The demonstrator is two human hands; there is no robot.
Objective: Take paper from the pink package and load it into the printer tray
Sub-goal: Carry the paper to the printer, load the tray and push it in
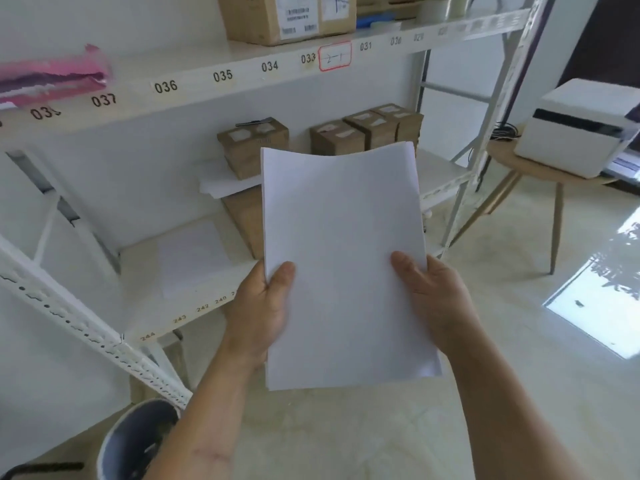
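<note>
White metal shelving unit fills the left and middle of my view, numbered labels 031 to 037 running along the front edge of its upper shelf. Pale tiled floor below and to the right, with a bright patch of light on it. Round wooden desk on thin legs stands at right, carrying the white printer, dark band across its front; its tray isn't clearly visible to me. Large cardboard box with shipping labels sits on the upper shelf. Small brown cardboard boxes are grouped on the middle shelf, one more just left of them on some loose white sheets.

The stack of white paper is in front of me, held in the air between the shelving and the desk, far end bowed slightly, well apart from the printer. My left hand grips its left edge, thumb pressed on top, fingers hidden under the sheets. My right hand grips the right edge the same way, thumb on top, fingers underneath. Both hands are pinching the stack.

The pink package lies on the upper shelf at far left, torn open, above the 037 label. A dark bin with a white rim sits bottom left on the floor.
</note>
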